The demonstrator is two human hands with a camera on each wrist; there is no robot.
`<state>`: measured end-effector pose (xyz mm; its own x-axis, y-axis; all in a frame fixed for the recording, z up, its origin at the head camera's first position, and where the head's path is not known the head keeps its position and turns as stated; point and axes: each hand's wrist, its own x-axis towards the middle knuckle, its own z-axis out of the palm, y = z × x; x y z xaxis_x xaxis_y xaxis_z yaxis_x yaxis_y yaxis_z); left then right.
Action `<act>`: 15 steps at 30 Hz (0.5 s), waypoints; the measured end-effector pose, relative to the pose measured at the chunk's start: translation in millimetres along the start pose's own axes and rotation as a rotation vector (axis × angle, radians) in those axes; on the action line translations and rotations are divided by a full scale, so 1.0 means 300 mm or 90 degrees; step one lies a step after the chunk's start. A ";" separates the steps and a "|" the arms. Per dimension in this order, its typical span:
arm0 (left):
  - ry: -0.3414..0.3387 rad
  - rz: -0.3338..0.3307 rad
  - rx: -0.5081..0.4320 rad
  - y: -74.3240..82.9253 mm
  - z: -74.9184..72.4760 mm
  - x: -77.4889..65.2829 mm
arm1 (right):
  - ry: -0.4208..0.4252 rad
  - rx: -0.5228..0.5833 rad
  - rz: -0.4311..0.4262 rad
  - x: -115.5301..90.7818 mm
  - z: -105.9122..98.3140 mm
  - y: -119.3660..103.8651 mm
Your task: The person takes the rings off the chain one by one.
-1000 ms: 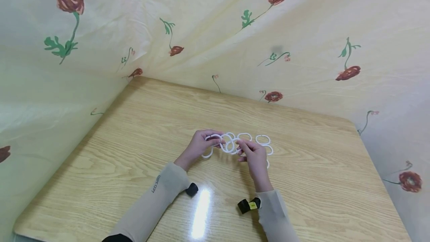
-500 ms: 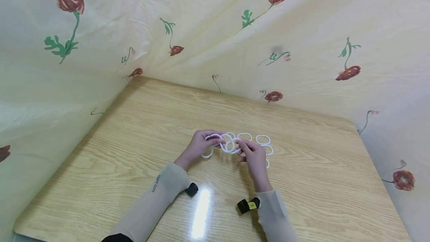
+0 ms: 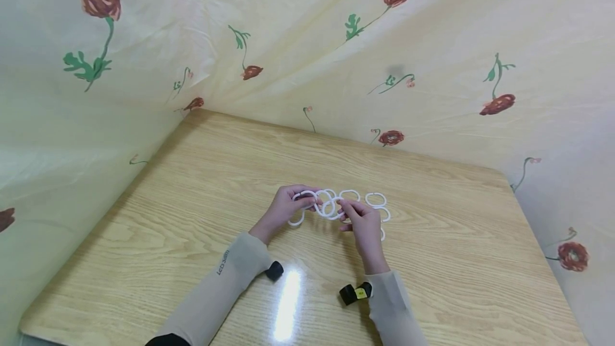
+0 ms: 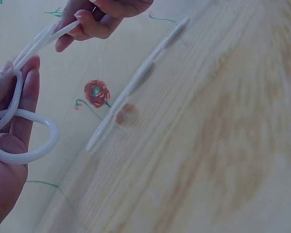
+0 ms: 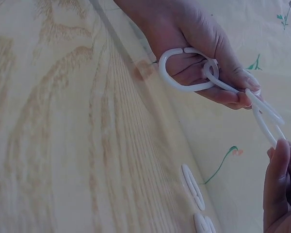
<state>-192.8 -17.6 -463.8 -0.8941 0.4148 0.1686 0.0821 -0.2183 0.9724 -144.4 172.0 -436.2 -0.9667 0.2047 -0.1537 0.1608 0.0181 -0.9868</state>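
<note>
White oval plastic links, like C-shaped rings with a small gap, are joined in a short chain between both hands above the table. My left hand point(image 3: 288, 204) grips the chain between thumb and fingers. From it hangs a loose end link point(image 5: 184, 89), its gap showing at the top in the right wrist view. With thumb and fingertips, my right hand point(image 3: 367, 223) pinches the link at the chain's other end. Several links overlap between the hands in the head view. The right fingers hide part of the pinched link.
More white links point(image 3: 376, 193) lie flat on the wooden table point(image 3: 432, 239), just behind and beside the right hand, which partly covers them. A floral sheet point(image 3: 307, 41) hangs along the table's back and left sides. Light glares off the table near the front.
</note>
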 end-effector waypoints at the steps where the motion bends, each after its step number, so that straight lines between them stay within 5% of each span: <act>1: 0.000 -0.001 -0.001 0.000 0.000 0.001 | 0.001 -0.001 0.000 0.000 0.000 0.000; 15: 0.002 -0.001 0.019 -0.008 -0.008 0.003 | -0.002 -0.003 -0.010 0.000 -0.002 -0.002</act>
<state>-194.9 -18.8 -466.4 -0.8956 0.4123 0.1671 0.0942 -0.1915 0.9770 -144.3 172.7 -435.6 -0.9698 0.2005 -0.1391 0.1472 0.0261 -0.9888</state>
